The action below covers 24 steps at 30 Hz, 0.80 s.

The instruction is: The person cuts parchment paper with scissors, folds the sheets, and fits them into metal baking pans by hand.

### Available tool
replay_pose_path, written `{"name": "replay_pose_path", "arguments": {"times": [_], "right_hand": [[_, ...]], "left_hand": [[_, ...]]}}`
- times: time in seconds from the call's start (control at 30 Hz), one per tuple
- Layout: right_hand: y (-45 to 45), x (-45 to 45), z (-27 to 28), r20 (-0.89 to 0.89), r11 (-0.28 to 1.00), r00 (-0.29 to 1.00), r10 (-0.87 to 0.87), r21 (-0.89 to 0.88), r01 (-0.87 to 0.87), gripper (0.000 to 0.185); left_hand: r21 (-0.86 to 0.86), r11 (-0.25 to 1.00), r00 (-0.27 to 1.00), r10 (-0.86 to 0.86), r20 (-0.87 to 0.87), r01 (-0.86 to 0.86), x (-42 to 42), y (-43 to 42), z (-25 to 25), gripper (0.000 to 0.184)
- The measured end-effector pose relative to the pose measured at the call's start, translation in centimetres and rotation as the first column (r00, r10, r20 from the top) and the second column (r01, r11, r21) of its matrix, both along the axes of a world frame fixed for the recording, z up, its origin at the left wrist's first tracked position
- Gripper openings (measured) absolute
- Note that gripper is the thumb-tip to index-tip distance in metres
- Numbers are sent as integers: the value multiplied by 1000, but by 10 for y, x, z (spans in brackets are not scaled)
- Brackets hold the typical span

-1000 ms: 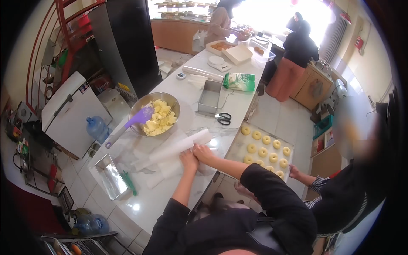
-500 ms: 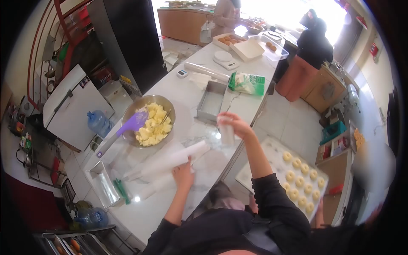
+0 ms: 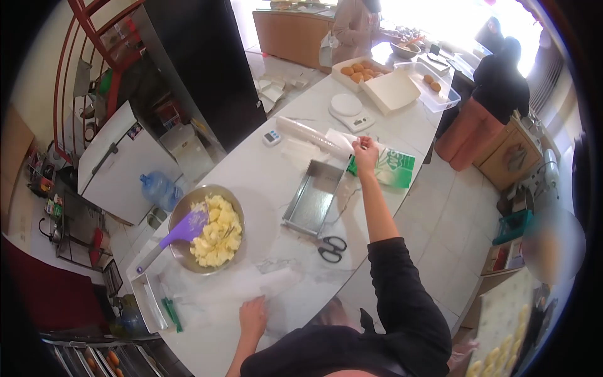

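My left hand [image 3: 253, 315] rests with its fingers over the near edge of a translucent white sheet [image 3: 276, 284] on the marble table. My right hand [image 3: 366, 152] is stretched forward with curled fingers at the left edge of a green-and-white bag [image 3: 396, 167]. Whatever is in those fingers is too small to make out; a white piece of paper or film [image 3: 339, 139] lies beside them. Just nearer stands a rectangular metal pan [image 3: 308, 204], with black-handled scissors [image 3: 332, 249] by its corner. A steel bowl [image 3: 178, 248] holds yellow chunks and a purple spatula [image 3: 187, 227].
A clear film roll [image 3: 312, 134], timer [image 3: 271, 137] and white scale [image 3: 349, 112] lie farther along. A box of brown buns [image 3: 359, 72] stands beyond. Another loaf pan [image 3: 147, 305] sits left. Two people work at the back; someone at right holds a tray of dough rings [image 3: 502, 320].
My right hand has moved forward from beside the pan to the bag, and the white thing it held no longer shows. The scissors now show. The dough-ring tray has moved right.
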State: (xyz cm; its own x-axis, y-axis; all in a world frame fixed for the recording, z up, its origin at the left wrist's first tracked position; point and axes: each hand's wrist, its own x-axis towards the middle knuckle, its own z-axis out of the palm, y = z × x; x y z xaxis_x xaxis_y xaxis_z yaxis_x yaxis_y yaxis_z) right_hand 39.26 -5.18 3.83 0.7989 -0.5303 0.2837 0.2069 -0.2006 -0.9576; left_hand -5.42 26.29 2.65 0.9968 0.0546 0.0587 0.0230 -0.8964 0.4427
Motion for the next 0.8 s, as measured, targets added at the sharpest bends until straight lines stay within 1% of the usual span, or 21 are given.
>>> {"name": "replay_pose_path", "arguments": {"times": [0.07,0.1,0.17,0.2,0.3,0.37,0.4,0.47,0.5,0.53,0.57,0.6,0.63,0.67,0.7,0.77,0.8], "right_hand": [[3,24,-9,-32,994,996,-82,-72,79,14],[6,32,-16,-52,988,991,-120,-109,114,14],[7,45,-48,-112,967,993,-32,-255,2,19],[7,54,-53,-129,944,992,7,-326,-49,21],[18,28,-37,-124,858,989,82,-496,-133,29],[27,-7,-12,21,877,998,58,-479,-41,32],[33,-28,3,91,886,995,46,-463,1,34],[52,-87,22,172,894,974,148,-443,-58,29],[66,-125,30,114,914,955,273,-340,-221,25],[81,-159,24,155,893,929,336,-368,-261,22],[95,-200,23,36,837,872,488,-301,-456,21],[108,-238,18,-21,739,767,641,-253,-624,19],[120,-272,12,-20,632,661,750,-270,-726,20],[129,-300,2,-69,525,567,821,-298,-797,27],[136,-324,-6,-122,409,465,877,-319,-855,33],[146,-360,-16,-165,377,458,873,-366,-851,42],[152,-375,-21,-186,359,454,871,-391,-848,47]], "left_hand": [[-46,999,999,31,35,-30,1,0,9,25],[-36,998,997,55,57,-53,2,-1,13,22],[-17,995,991,104,90,-103,0,-3,19,16],[-8,994,990,110,91,-109,-2,-2,19,14],[-9,991,986,137,95,-137,-7,-1,17,11],[-31,983,981,180,77,-179,-12,-7,21,9],[-63,978,974,203,102,-197,-13,-10,22,12],[-124,966,957,245,157,-227,-9,-12,26,17],[-133,962,943,262,204,-238,-8,-12,25,17],[-143,958,928,277,250,-248,-6,-11,22,18],[-154,954,910,292,295,-256,-6,-9,21,18],[-194,941,928,315,198,-278,-8,-4,22,19],[-230,925,939,329,95,-301,-11,1,24,21],[-261,908,942,336,-11,-327,-16,7,27,22],[-373,870,943,329,-46,-322,-20,13,31,22],[-582,752,946,304,-113,-311,-25,26,38,22],[-571,764,950,289,-115,-301,-28,31,44,21]]}}
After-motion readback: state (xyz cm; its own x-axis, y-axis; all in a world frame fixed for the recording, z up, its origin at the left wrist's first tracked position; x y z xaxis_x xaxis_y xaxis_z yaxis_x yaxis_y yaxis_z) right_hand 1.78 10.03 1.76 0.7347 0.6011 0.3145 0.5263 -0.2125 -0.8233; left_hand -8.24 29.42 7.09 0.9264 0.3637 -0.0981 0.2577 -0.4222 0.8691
